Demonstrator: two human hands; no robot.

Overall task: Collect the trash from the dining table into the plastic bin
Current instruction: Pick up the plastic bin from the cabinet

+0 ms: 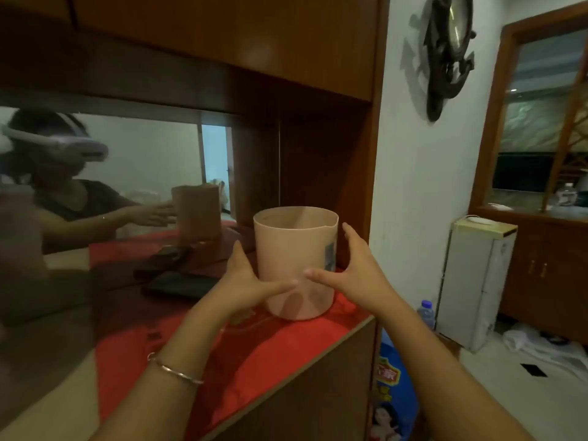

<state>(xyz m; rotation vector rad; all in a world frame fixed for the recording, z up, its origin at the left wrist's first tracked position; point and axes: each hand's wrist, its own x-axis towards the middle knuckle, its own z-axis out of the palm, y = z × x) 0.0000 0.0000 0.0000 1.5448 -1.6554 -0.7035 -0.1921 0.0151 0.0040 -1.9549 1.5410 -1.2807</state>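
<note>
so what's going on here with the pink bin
A person is reaching with both hands for the pink bin, which stands upright on a red cloth on a wooden cabinet ledge, next to a mirror. The left hand and right hand are spread open on either side of the bin, at or just off its wall, not yet closed around it. What shows of the bin's inside looks empty. No trash or dining table is in view.

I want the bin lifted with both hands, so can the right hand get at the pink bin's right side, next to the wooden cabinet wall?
Probably yes. The right hand is already spread open beside the pink bin, between it and the cabinet wall, with nothing in between.
</note>
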